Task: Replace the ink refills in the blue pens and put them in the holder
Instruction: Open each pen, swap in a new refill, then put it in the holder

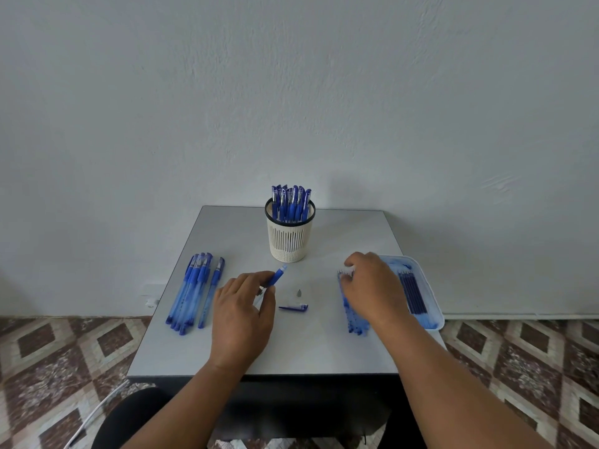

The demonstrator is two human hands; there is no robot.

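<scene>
My left hand [243,311] grips an open blue pen barrel [278,276] that points up and right, just above the table. Its blue cap [293,307] and small metal tip [299,292] lie on the table to the right of that hand. My right hand [372,286] rests over a row of pale refills [353,322] left of the tray, fingers curled at their far ends. Whether it holds one I cannot tell. A cream holder [289,236] with several blue pens stands at the back centre.
Several capped blue pens [191,291] lie in a bundle on the left of the grey table [308,351]. A white tray [432,298] on the right holds dark blue refills [411,293]. A wall rises right behind the table.
</scene>
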